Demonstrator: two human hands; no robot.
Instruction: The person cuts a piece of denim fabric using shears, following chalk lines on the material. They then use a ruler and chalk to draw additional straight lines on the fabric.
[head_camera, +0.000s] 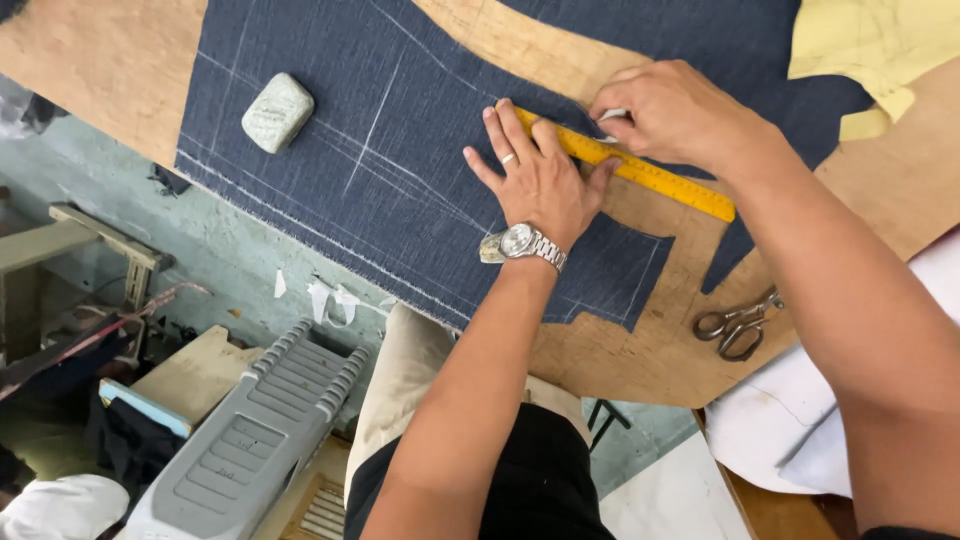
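- Forearms enter from the near edge; both hands work at the middle of the bench (120, 70).
- Left hand (540, 180): flat, fingers spread, grasping nothing. It presses the yellow ruler (640, 170) down onto the dark blue cloth (400, 130). A metal wristwatch (525, 243) sits on this wrist.
- Right hand (675, 110): fingers pinched on a small white piece of chalk (612, 116), held against the far edge of the ruler, just beyond the left fingertips.
- Ruler position: diagonal under both hands, crossing the cloth and the bare wood beside it.
- Progress, as judged from the cloth: several white chalk lines (375, 125) already cross the panel left of the left hand, and parts of the cloth edge near the right forearm are cut to shape. The line along the ruler looks unfinished; whether further lines remain cannot be told.
- Scissors (738, 322): closed, on the wood under the right forearm, apart from both hands.
- Grey stone-like weight (277, 112): on the cloth, well to the left of the left hand.
- Yellow pattern piece (880, 50): beyond the right hand, at the far corner.
- Obstructions: nothing lies across the ruler's far edge except the hands themselves.
- Below the bench edge: a grey plastic ridged object (260, 440) and floor scraps.
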